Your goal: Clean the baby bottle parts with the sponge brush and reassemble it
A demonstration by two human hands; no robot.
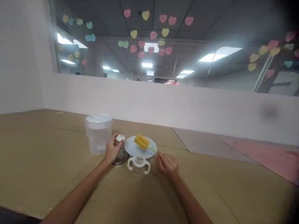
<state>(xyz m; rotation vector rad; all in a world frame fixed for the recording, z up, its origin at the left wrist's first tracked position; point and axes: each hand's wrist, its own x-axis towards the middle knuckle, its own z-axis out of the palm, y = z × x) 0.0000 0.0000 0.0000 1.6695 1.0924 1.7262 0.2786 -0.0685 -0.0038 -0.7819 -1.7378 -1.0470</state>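
Observation:
My left hand (113, 149) grips a small white bottle cap (121, 137) above a dark metal dish (119, 160), on which a clear nipple-like piece (121, 153) stands. In my right hand (168, 164) is the thin green handle of a bottle brush (142, 141) with a yellow sponge head. The sponge is over a pale plate (130, 150); whether it touches the plate I cannot tell. Between my hands, in front of the plate, a clear baby bottle (138, 170) with two white handles stands upright and uncapped.
A clear plastic pitcher (100, 140) with a white lid stands left of the plate. At the far right lies a pink cloth or sheet (268, 155). A small pale strip (59, 113) rests at the back left. A white wall (149, 99) with a window borders the table.

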